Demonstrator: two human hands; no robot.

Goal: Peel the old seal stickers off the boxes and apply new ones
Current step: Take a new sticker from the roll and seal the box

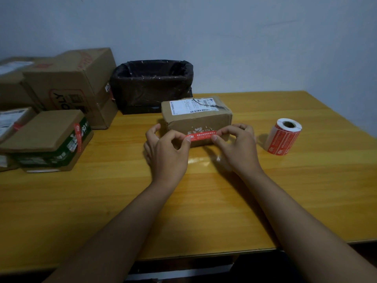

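Your left hand point(167, 148) and right hand point(234, 144) each pinch one end of red seal sticker point(201, 136), stretched across front of centre box point(196, 117) on bench point(204, 201). Sticker not yet pressed down. Sticker roll point(283, 136) at 3 o'clock. Boxes at 9 o'clock point(51, 139) appear already sealed.

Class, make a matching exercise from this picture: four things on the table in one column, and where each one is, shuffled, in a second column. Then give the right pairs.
Things
1. Red seal sticker strip
2. Roll of red seal stickers
3. Bin lined with a black plastic bag
4. Brown and green cardboard box with a red sticker over its edge

Places
A. Against the wall, behind the small brown cardboard box
B. Stretched between the left hand and the right hand
C. At the table's left side, nearest the camera among the boxes there
D. Standing on end, right of the hands

Pairs: 1-B, 2-D, 3-A, 4-C
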